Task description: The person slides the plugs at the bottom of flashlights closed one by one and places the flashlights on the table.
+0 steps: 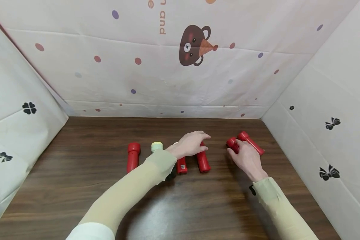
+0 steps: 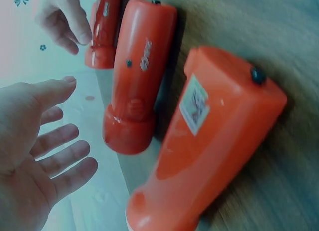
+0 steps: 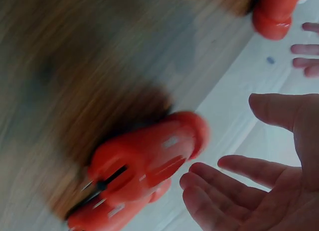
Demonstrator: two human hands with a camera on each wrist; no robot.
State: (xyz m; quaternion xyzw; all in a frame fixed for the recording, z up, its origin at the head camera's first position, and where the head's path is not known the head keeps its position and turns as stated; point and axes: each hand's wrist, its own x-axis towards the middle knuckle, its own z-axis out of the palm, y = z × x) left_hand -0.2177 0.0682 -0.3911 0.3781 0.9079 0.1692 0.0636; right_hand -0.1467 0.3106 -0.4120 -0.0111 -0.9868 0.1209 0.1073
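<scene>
My left hand (image 1: 190, 144) hovers with fingers spread over a red flashlight (image 1: 203, 162). In the left wrist view, a gap shows between its fingers and that flashlight (image 2: 142, 66). Closer to its wrist lies a red flashlight with a white label (image 1: 182, 166), whose label side faces up. On the right, my right hand (image 1: 247, 158) is beside a red flashlight (image 1: 231, 142) and partly hides it. In the right wrist view, the fingers (image 3: 214, 191) are extended and the palm holds nothing. Another red flashlight (image 1: 252, 142) lies slanted just beyond that hand.
Further left, a red flashlight (image 1: 133, 156) and a pale green one with a yellow rim (image 1: 157, 146) lie on the brown wooden table (image 1: 87, 160); my left forearm covers part of both. Patterned white sheets (image 1: 156, 80) rise behind and at both sides.
</scene>
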